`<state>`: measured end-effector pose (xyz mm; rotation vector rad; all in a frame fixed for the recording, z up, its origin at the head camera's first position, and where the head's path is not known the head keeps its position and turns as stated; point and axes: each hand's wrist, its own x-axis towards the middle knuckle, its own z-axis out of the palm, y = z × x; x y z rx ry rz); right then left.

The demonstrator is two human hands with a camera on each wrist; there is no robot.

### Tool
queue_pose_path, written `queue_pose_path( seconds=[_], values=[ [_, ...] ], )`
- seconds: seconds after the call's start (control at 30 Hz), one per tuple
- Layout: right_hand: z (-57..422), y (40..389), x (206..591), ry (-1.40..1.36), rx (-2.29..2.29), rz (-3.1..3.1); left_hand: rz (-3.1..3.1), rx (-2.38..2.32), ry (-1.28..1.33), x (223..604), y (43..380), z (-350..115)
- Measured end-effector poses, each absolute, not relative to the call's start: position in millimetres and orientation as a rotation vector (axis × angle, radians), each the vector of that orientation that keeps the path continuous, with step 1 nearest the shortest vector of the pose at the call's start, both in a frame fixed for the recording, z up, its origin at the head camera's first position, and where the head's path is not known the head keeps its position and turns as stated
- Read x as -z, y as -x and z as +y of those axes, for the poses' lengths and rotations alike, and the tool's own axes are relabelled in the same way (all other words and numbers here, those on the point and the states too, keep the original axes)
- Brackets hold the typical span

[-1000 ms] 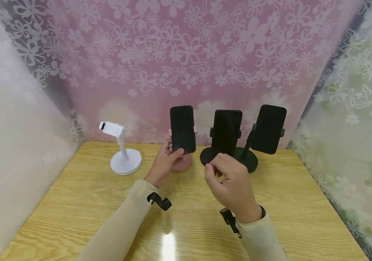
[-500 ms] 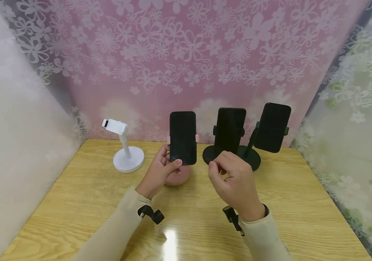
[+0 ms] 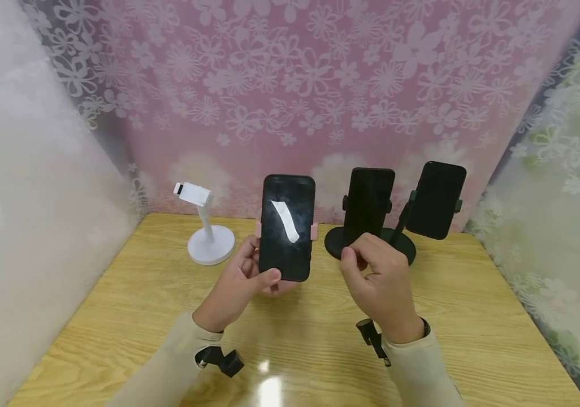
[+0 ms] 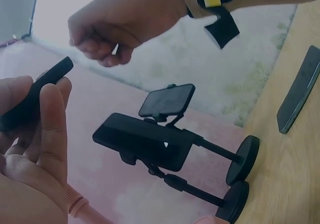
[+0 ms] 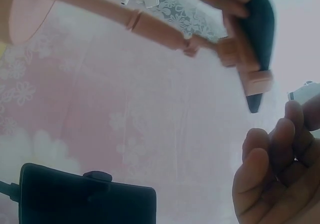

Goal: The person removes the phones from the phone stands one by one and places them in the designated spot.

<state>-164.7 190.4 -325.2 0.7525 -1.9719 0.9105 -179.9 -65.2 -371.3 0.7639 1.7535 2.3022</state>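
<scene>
A black phone (image 3: 287,226) is clamped in a pink phone stand (image 3: 314,231), most of which it hides in the head view. My left hand (image 3: 236,285) holds the phone by its lower left corner, thumb on the front and fingers behind. The right wrist view shows the stand's pink stem (image 5: 155,31) leading to the clamp. My right hand (image 3: 382,285) hovers to the right, fingers loosely curled and nothing in them. In the head view it overlaps the lower part of a phone (image 3: 369,200) on a black stand.
Beside that black stand, another phone (image 3: 436,199) sits in a dark green stand (image 3: 403,240). A white stand (image 3: 211,244) with no phone is at the left. One more phone (image 4: 300,91) lies on the wooden table (image 3: 132,316) in the left wrist view. A pink flowered curtain hangs behind.
The phone in the pink stand has come nearer and lower with my left hand, and a bright reflection now shows on its screen. My right hand keeps about the same pose.
</scene>
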Motion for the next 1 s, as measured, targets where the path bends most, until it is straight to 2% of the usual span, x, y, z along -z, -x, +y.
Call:
queue_pose_path(
  seconds=[0.5, 1.0],
  values=[
    [186.9, 163.5, 326.9, -0.753, -0.926, -1.969, 1.666, -2.269, -0.851, 381.0, 142.5, -69.8],
    [183.7, 161.8, 328.2, -0.760, -0.934, -1.983, 1.663, -2.203, -0.841, 408.5, 133.6, -66.8]
  ],
)
